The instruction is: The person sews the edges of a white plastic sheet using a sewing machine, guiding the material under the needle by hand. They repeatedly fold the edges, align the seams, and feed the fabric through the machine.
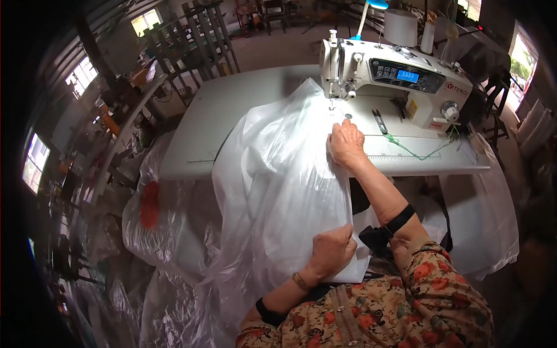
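Observation:
A white translucent plastic sheet drapes from under the needle area of the sewing machine down over the table's front toward my lap. Near the needle, my right hand is closed on the sheet's right edge, its fingertips a little below the presser foot. Lower down, close to my body, the fingers of my left hand are curled in a fist around the same edge. Between the two hands that edge runs fairly straight. The lamp's glare washes out the sheet beside the needle.
Thread snips and a loose green thread lie on the machine table, right of my right hand. Thread cones stand behind the machine head. More clear plastic hangs at the left, with a red patch.

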`<state>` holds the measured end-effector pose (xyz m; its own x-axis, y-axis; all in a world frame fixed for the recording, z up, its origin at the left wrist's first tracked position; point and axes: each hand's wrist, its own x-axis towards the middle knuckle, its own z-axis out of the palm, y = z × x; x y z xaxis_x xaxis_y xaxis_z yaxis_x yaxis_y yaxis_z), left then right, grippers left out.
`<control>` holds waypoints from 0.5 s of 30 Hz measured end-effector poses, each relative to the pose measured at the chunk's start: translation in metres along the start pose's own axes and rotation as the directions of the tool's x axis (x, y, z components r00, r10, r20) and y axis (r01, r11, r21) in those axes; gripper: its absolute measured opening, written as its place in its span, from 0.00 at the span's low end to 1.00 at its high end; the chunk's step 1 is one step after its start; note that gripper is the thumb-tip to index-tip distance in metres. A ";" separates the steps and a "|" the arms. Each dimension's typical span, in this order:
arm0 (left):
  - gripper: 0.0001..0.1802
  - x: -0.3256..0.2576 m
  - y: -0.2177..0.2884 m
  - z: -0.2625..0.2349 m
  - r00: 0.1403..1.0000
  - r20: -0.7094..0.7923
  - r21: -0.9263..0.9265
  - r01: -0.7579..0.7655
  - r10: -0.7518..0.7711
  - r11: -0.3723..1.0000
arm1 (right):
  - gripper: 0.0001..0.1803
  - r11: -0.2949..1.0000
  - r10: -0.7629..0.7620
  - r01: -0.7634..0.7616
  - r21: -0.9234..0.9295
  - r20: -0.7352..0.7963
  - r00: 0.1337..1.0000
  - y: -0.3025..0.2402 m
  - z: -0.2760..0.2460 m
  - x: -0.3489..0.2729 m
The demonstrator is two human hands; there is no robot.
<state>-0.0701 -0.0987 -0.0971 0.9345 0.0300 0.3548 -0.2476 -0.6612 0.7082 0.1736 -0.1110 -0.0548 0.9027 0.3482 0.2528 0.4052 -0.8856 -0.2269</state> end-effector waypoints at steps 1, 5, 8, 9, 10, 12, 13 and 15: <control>0.06 0.000 -0.001 0.000 1.000 -0.015 -0.016 -0.007 0.007 1.000 | 0.11 1.000 0.001 -0.001 0.028 0.017 1.000 0.000 0.001 0.000; 0.06 -0.001 -0.004 0.000 1.000 0.012 0.019 0.016 -0.016 1.000 | 0.14 0.997 -0.066 0.065 -0.045 -0.023 0.998 0.011 0.011 -0.006; 0.06 -0.002 -0.005 0.001 1.000 -0.005 0.016 0.023 -0.023 1.000 | 0.17 0.956 -0.265 0.281 0.084 -0.162 0.951 0.032 0.014 -0.007; 0.06 -0.002 -0.005 0.001 1.000 -0.006 0.011 0.024 -0.024 1.000 | 0.17 0.954 -0.270 0.287 0.086 -0.169 0.948 0.039 0.013 -0.005; 0.06 -0.002 -0.005 0.002 1.000 -0.007 0.015 0.030 -0.030 0.999 | 0.16 0.922 -0.335 0.361 0.142 -0.180 0.925 0.046 0.012 -0.002; 0.06 -0.002 -0.004 0.003 1.000 0.005 0.003 0.017 -0.017 1.000 | 0.15 0.874 -0.383 0.385 0.297 -0.067 0.921 0.055 0.008 0.005; 0.06 -0.001 -0.003 0.003 1.000 0.014 -0.009 0.002 -0.002 1.000 | 0.15 0.879 -0.379 0.374 0.294 -0.043 0.924 0.057 0.007 0.006; 0.07 0.001 -0.002 0.004 0.999 0.034 0.016 0.002 -0.003 1.000 | 0.14 0.864 -0.445 0.458 0.210 -0.108 0.889 0.059 0.005 0.007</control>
<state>-0.0675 -0.1006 -0.1008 0.9432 0.0065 0.3321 -0.2416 -0.6727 0.6994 0.2048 -0.1595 -0.0709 0.6068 0.6703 0.4273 0.7936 -0.5415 -0.2775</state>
